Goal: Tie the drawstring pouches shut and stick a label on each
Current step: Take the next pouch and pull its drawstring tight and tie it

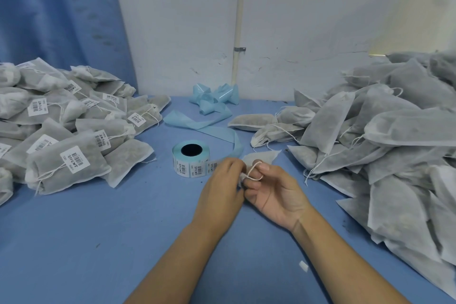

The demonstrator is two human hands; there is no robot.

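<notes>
A small white drawstring pouch (pixel 262 157) lies on the blue table (pixel 98 217) in front of me, its neck hidden between my hands. My left hand (pixel 222 190) pinches the gathered neck. My right hand (pixel 274 189) holds the white drawstring (pixel 251 171), which loops around its index finger. A roll of barcode labels (pixel 191 160) stands just left of my hands. On the left sits a pile of tied, labelled pouches (pixel 61 126). A large heap of unlabelled pouches (pixel 385 136) fills the right side.
Used light blue label backing tape (pixel 212 106) trails from the roll and curls up at the back by the white wall. A blue curtain (pixel 56 12) hangs at the far left. A small white scrap (pixel 303 266) lies near the front right.
</notes>
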